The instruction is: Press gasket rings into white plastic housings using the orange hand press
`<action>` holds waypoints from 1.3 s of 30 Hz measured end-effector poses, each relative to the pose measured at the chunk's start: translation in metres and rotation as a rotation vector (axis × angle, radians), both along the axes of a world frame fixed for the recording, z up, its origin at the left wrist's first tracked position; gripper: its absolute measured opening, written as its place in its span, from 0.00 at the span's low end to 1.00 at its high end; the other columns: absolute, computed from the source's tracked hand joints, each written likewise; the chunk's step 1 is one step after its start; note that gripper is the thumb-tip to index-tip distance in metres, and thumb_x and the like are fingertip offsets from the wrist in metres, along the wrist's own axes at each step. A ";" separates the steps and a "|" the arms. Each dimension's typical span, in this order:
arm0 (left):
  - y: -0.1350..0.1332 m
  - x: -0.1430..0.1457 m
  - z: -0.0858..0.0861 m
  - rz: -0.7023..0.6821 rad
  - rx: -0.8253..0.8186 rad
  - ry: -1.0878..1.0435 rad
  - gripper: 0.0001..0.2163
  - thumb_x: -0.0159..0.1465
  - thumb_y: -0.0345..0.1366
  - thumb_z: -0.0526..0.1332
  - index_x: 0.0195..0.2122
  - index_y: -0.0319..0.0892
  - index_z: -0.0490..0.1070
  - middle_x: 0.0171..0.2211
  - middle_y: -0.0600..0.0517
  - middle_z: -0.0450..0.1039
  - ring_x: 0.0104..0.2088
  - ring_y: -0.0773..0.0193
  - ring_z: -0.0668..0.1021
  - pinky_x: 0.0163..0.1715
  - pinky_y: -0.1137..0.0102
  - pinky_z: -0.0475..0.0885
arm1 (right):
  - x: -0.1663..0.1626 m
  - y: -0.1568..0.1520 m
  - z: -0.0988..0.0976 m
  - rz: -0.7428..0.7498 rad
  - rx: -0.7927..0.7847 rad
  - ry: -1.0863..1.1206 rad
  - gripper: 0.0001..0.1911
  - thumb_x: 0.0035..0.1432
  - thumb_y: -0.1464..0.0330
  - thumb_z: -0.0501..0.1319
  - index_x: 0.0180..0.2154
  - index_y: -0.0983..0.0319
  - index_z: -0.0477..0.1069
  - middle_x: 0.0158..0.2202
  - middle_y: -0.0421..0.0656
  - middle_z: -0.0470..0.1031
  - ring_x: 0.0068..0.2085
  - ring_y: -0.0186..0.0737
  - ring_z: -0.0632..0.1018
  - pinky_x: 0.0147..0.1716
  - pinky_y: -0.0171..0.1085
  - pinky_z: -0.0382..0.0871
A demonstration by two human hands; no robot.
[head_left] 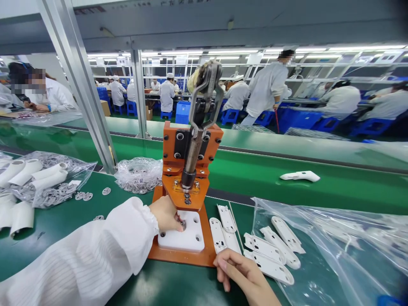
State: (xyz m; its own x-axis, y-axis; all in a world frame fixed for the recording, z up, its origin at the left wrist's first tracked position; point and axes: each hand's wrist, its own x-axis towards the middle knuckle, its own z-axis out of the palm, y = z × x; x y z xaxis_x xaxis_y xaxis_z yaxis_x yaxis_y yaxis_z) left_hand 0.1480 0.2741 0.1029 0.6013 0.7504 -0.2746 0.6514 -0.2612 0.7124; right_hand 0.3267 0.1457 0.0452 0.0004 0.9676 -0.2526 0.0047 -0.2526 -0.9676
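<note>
Reaching in from the left, your left hand (164, 214) bends under the orange press head (178, 197), thumb and fingertips pinching a small dark disc (182, 225) at the top of the white block (178, 243). Your right hand (239, 270) sits at the base's near right corner, fingers loosely curled; whether it holds anything, I cannot tell. White plastic strips (270, 268) crowd beside it, partly on a clear bag (338, 259). Leftward lies a bag of rings (138, 172).

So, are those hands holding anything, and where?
The left grip touches a small round part by its edge, at the white block; whether it's pinched can't be told. I see nothing in the right grip.
</note>
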 end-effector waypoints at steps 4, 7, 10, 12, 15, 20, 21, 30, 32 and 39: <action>0.001 0.000 0.003 -0.017 -0.087 -0.051 0.14 0.43 0.21 0.63 0.32 0.36 0.68 0.23 0.56 0.67 0.27 0.66 0.73 0.24 0.77 0.66 | -0.001 -0.003 0.001 -0.022 0.030 -0.011 0.23 0.44 0.50 0.61 0.23 0.65 0.68 0.17 0.39 0.66 0.18 0.30 0.65 0.20 0.31 0.54; 0.001 -0.001 0.003 0.007 -0.064 -0.063 0.10 0.42 0.21 0.63 0.26 0.36 0.67 0.21 0.56 0.66 0.26 0.65 0.73 0.23 0.76 0.65 | -0.003 -0.004 0.003 -0.066 0.074 0.000 0.21 0.46 0.52 0.61 0.24 0.65 0.69 0.17 0.38 0.66 0.18 0.31 0.65 0.20 0.31 0.54; 0.001 -0.002 0.000 0.021 -0.017 -0.063 0.09 0.40 0.22 0.64 0.20 0.37 0.65 0.18 0.57 0.65 0.26 0.62 0.73 0.24 0.74 0.65 | -0.004 -0.004 0.003 -0.088 0.090 0.006 0.21 0.46 0.51 0.61 0.24 0.65 0.69 0.17 0.38 0.65 0.18 0.32 0.65 0.20 0.32 0.54; 0.001 -0.002 -0.003 0.026 0.007 -0.076 0.09 0.39 0.22 0.64 0.19 0.37 0.65 0.18 0.57 0.65 0.26 0.62 0.73 0.24 0.74 0.65 | -0.004 -0.003 0.002 -0.089 0.092 -0.008 0.21 0.46 0.52 0.61 0.24 0.65 0.68 0.17 0.39 0.66 0.18 0.32 0.65 0.20 0.32 0.54; -0.001 -0.003 -0.009 0.018 0.031 -0.111 0.09 0.40 0.22 0.65 0.21 0.37 0.66 0.20 0.55 0.68 0.27 0.62 0.74 0.26 0.74 0.66 | -0.004 -0.002 0.002 -0.066 0.080 -0.025 0.21 0.47 0.52 0.61 0.24 0.65 0.68 0.18 0.39 0.66 0.19 0.32 0.65 0.20 0.32 0.55; -0.002 -0.002 -0.015 -0.023 0.075 -0.139 0.08 0.44 0.23 0.64 0.27 0.36 0.69 0.28 0.50 0.72 0.29 0.62 0.75 0.27 0.74 0.68 | -0.004 -0.001 0.000 -0.066 0.092 -0.036 0.21 0.46 0.52 0.61 0.24 0.65 0.68 0.18 0.39 0.66 0.19 0.31 0.65 0.20 0.32 0.55; -0.002 -0.003 -0.013 -0.041 0.086 -0.138 0.08 0.45 0.24 0.64 0.28 0.35 0.70 0.29 0.50 0.73 0.29 0.63 0.75 0.27 0.75 0.67 | -0.005 -0.001 -0.001 -0.066 0.096 -0.039 0.21 0.46 0.52 0.61 0.24 0.65 0.68 0.17 0.39 0.66 0.19 0.31 0.64 0.19 0.31 0.55; -0.027 -0.082 0.040 -0.066 0.383 0.177 0.09 0.55 0.35 0.57 0.35 0.39 0.72 0.32 0.47 0.70 0.33 0.57 0.71 0.33 0.67 0.63 | -0.004 -0.002 0.001 -0.038 0.105 -0.046 0.22 0.45 0.51 0.61 0.24 0.65 0.69 0.17 0.39 0.67 0.18 0.32 0.65 0.19 0.32 0.56; -0.040 -0.106 0.037 -0.013 0.422 0.358 0.12 0.53 0.36 0.58 0.39 0.39 0.70 0.36 0.47 0.69 0.38 0.53 0.70 0.35 0.65 0.63 | -0.004 -0.001 0.001 -0.043 0.112 -0.037 0.21 0.44 0.51 0.61 0.24 0.64 0.69 0.17 0.39 0.67 0.18 0.32 0.65 0.19 0.32 0.56; -0.071 -0.129 -0.014 0.088 0.649 0.463 0.08 0.55 0.27 0.51 0.34 0.41 0.66 0.35 0.49 0.66 0.36 0.58 0.68 0.36 0.65 0.63 | -0.006 0.000 0.002 -0.057 0.128 -0.006 0.21 0.44 0.51 0.62 0.23 0.64 0.69 0.17 0.39 0.66 0.17 0.32 0.65 0.19 0.33 0.56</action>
